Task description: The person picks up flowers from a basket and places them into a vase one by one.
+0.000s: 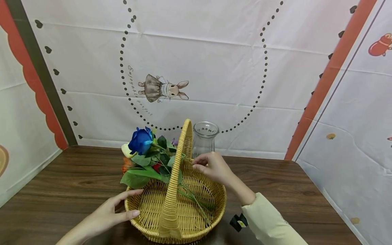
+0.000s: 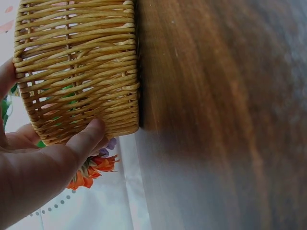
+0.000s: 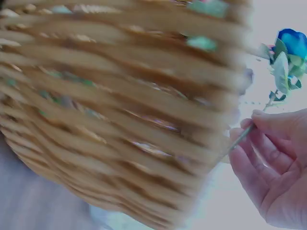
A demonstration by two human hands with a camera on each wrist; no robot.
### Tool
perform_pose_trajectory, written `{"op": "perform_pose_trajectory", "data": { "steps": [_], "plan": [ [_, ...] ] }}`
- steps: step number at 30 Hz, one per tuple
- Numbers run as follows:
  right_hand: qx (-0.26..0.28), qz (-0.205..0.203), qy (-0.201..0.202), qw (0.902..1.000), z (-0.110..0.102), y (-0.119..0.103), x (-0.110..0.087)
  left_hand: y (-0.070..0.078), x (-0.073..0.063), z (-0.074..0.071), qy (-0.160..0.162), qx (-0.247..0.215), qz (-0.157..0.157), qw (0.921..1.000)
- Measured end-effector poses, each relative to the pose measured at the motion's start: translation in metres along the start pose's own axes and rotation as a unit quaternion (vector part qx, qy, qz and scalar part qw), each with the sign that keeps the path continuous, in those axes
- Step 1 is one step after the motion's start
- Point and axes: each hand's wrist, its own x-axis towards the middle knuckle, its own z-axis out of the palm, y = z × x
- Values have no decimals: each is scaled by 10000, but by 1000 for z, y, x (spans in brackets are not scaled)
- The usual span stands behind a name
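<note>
Head view: the left hand (image 1: pixel 111 208) comes in from the lower left, thumb and index finger spread over the rim of the basket (image 1: pixel 152 200) at lower centre. The right forearm slants up from the lower right, its hand (image 1: pixel 214 166) angled left, fingertips gathered beside the handle (image 1: pixel 173 183). The blue rose (image 1: pixel 141 141) leans over the basket's far left side, left of centre.

Left wrist view: the left hand grips the basket, one finger along its wall; an orange flower (image 2: pixel 103 164) shows below.

Right wrist view: at the right edge, the right hand pinches the rose's stem (image 3: pixel 236 140), bloom at upper right.
</note>
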Motion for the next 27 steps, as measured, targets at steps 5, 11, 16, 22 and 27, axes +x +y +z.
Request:
{"op": "perform_pose_trajectory", "data": {
  "steps": [5, 11, 16, 22, 27],
  "plan": [
    [-429, -288, 120, 9986, -18, -7, 3, 0, 0, -1, -50, -58, 45, 10000],
    [-1362, -785, 324, 9870, -35, -9, 3, -2, 1, -2, -95, -111, -34, 9999],
    [-1704, -569, 237, 9834, -46, 0, -4, 0, 0, -1, -119, -175, -226, 9995],
    [-1898, -355, 250, 9809, -62, 19, -17, -1, 0, 0, -132, -228, -255, 9993],
    [-2134, -334, 275, 9760, -76, 32, -28, -1, 0, -1, -117, -211, -215, 9995]
  ]
}}
